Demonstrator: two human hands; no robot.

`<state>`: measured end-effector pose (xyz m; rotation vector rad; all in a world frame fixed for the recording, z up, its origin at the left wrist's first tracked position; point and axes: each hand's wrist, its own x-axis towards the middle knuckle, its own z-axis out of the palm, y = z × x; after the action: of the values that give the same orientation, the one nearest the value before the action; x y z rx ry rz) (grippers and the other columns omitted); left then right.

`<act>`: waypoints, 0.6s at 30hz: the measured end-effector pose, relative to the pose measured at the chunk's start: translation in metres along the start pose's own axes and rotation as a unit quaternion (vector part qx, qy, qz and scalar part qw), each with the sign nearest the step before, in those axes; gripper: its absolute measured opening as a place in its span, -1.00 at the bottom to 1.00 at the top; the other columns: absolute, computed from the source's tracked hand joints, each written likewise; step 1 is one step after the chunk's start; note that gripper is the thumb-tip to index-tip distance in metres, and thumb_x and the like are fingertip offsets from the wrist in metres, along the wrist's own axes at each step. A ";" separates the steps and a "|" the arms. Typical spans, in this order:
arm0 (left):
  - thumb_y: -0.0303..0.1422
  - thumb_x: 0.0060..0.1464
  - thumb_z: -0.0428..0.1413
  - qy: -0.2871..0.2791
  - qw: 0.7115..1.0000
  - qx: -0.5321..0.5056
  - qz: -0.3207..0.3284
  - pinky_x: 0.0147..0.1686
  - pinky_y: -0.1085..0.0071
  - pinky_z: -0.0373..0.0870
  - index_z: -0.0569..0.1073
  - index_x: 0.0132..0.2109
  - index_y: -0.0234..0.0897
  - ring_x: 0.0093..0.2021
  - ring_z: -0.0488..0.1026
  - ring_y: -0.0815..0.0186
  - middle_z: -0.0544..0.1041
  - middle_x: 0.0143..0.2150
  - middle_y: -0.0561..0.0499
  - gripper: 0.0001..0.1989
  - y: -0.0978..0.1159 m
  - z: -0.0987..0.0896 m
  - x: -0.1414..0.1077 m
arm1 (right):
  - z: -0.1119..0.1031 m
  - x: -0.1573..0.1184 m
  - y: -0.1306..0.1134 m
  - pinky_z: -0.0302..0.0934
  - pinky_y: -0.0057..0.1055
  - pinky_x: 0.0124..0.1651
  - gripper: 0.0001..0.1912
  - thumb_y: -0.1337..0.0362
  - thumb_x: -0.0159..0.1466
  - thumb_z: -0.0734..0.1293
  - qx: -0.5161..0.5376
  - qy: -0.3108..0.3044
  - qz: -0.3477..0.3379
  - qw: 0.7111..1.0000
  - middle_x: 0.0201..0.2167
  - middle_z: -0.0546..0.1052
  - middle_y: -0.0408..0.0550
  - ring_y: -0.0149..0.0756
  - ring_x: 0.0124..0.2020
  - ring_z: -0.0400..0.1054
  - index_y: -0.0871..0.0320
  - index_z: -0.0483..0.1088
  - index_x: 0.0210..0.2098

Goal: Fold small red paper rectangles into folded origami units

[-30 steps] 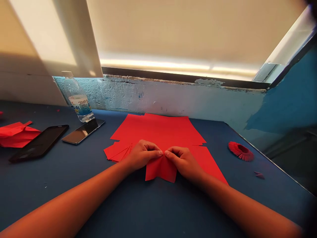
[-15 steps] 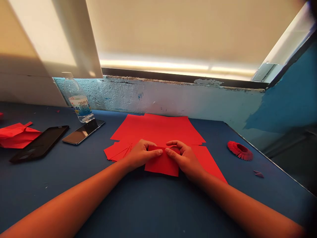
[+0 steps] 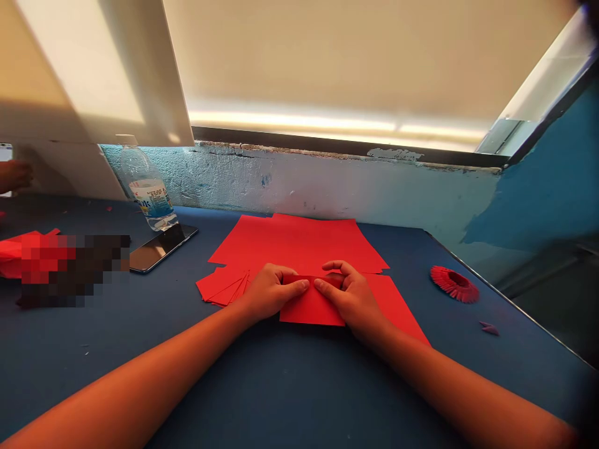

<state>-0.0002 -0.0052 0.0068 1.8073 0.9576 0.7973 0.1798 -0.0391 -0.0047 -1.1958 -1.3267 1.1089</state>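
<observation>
A small piece of red paper [image 3: 311, 308] is held between my two hands, its top edge bent over in a darker strip. My left hand [image 3: 272, 288] pinches it at the left, thumb pressed on the front near the fold. On the other side my right hand [image 3: 353, 293] grips it with its thumb close to the left thumb, the index finger raised and curved above the edge. Behind the hands lie large red sheets [image 3: 299, 243]. Fanned red paper pieces [image 3: 222, 285] rest just left of my left hand.
At the left a water bottle [image 3: 152, 193] leans behind a phone [image 3: 166, 248]. Crumpled red paper [image 3: 12, 255] and a blurred dark object [image 3: 88, 268] lie farther left. To the right are a pleated red paper ring [image 3: 453, 285] and a small folded piece [image 3: 489, 328]. Another person's hand [image 3: 16, 176] shows at far left.
The red paper has shifted slightly right and its top edge is now bent over. My right index finger has lifted a little. Another person's hand has come into view at far left.
</observation>
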 end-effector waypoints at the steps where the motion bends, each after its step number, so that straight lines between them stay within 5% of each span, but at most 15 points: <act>1: -0.12 0.00 0.06 0.002 1.000 -0.001 0.000 -0.59 0.50 -0.02 0.25 -0.58 -0.33 -0.56 0.09 0.45 0.17 -0.60 0.13 -0.61 0.000 0.000 0.000 | 0.000 0.000 0.000 0.23 -0.41 -0.44 -0.63 0.09 0.09 0.38 0.008 0.005 0.002 1.000 -0.47 0.47 -0.16 -0.32 -0.47 0.38 0.08 0.27 -0.18; 13: -0.08 0.03 0.05 0.031 0.999 -0.035 0.000 -0.54 0.50 0.17 0.45 -0.39 -0.37 -0.47 0.30 0.37 0.41 -0.46 0.01 -0.62 -0.004 -0.001 0.000 | 0.000 0.001 -0.002 0.33 -0.33 -0.37 -0.38 0.13 0.05 0.41 0.062 -0.025 0.019 0.998 -0.42 0.51 -0.12 -0.24 -0.39 0.45 0.06 0.14 0.04; 18: -0.09 -0.01 0.09 -0.001 0.999 -0.039 -0.020 -0.55 0.48 0.21 0.49 -0.35 -0.41 -0.46 0.37 0.31 0.48 -0.44 -0.05 -0.61 -0.001 -0.002 0.000 | 0.000 0.002 -0.001 0.36 -0.25 -0.26 -0.40 0.14 0.06 0.41 0.092 -0.007 0.006 0.996 -0.32 0.53 -0.08 -0.21 -0.31 0.46 0.04 0.14 0.04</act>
<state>-0.0017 -0.0044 0.0067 1.7156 0.9466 0.7968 0.1801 -0.0376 -0.0039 -1.0622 -1.2018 1.2224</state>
